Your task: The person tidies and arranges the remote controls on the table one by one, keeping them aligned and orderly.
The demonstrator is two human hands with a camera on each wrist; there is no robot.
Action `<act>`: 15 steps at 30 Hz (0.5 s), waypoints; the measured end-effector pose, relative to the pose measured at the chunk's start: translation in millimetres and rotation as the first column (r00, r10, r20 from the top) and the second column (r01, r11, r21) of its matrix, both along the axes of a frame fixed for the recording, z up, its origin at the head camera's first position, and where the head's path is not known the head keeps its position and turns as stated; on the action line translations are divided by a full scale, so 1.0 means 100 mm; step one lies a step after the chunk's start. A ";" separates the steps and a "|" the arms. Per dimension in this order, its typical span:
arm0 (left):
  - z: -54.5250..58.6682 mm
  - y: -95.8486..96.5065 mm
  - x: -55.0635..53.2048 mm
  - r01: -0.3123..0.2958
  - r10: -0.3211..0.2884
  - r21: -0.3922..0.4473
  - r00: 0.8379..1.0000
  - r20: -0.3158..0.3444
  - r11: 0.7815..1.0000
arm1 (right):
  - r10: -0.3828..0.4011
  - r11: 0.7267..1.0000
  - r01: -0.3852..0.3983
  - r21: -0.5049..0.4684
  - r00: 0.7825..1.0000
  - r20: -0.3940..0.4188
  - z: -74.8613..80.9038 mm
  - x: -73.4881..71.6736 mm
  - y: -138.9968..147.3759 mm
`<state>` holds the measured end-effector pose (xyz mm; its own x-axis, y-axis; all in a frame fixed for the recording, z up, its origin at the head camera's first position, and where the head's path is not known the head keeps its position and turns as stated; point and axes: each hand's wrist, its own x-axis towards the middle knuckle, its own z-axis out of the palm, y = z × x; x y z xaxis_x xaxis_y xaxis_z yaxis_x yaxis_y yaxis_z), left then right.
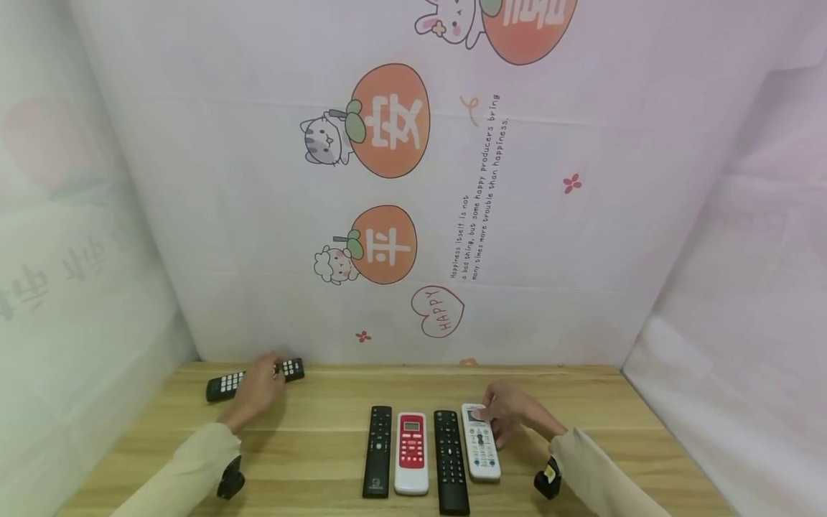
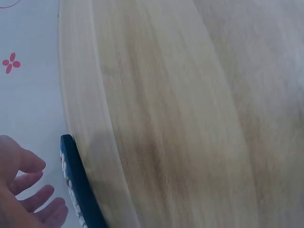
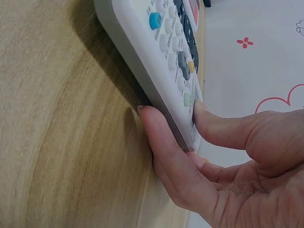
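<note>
At the far end of the table, my left hand [image 1: 260, 384] is over a black remote control [image 1: 222, 388] with pale buttons. The left wrist view shows the fingers [image 2: 38, 197] loosely bent and apart from that remote's dark side [image 2: 83, 185]. My right hand [image 1: 510, 411] pinches the top end of a white remote control [image 1: 481, 449] at the right of a row. In the right wrist view the thumb [image 3: 223, 126] lies on its face near the small screen, and the fingers press its side edge.
Left of the white remote, a long black remote [image 1: 451, 463], a red-and-white remote [image 1: 411, 454] and another black remote [image 1: 377, 452] lie side by side on the wooden table [image 1: 316, 438]. Printed white cloth [image 1: 258, 215] walls the back and both sides.
</note>
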<state>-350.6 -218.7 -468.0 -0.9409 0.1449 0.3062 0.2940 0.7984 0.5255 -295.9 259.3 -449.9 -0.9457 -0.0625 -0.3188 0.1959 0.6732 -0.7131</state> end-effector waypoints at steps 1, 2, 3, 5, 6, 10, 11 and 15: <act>-0.01 -0.01 -0.01 0.013 -0.013 -0.006 1.000 -0.005 1.000 | -0.001 1.000 0.001 0.001 1.000 -0.002 0.00 0.00 0.00; -0.02 -0.02 -0.02 0.023 -0.023 -0.012 1.000 -0.008 1.000 | -0.005 1.000 0.005 -0.001 1.000 -0.004 0.00 0.00 0.00; -0.03 -0.03 -0.03 0.032 -0.032 -0.023 0.999 -0.012 0.999 | -0.009 1.000 0.009 -0.003 1.000 -0.005 0.00 0.01 -0.01; -0.05 -0.06 -0.04 0.047 -0.049 -0.057 0.999 -0.019 0.997 | -0.012 1.000 0.012 0.001 1.000 -0.009 0.00 0.01 -0.01; -0.07 -0.07 -0.04 0.052 -0.055 -0.079 0.998 -0.024 0.996 | -0.016 1.000 0.016 0.000 1.000 -0.010 0.00 0.01 -0.02; -0.10 -0.14 -0.03 0.049 -0.057 -0.188 0.998 -0.032 0.981 | -0.017 1.000 0.017 -0.004 1.000 -0.006 0.00 0.02 -0.03; -0.10 -0.15 -0.03 0.048 -0.055 -0.206 0.998 -0.028 0.977 | -0.017 1.000 0.017 -0.004 1.000 -0.003 0.00 0.03 -0.04; -0.05 -0.20 -0.06 0.049 -0.054 -0.257 0.998 -0.013 0.965 | -0.012 1.000 0.012 0.004 1.000 0.010 0.02 0.02 -0.04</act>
<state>-357.0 -238.3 -472.8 -0.9242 0.2693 0.2707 0.3467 0.8890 0.2992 -293.8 255.1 -448.3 -0.9433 -0.0501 -0.3283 0.2107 0.6739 -0.7082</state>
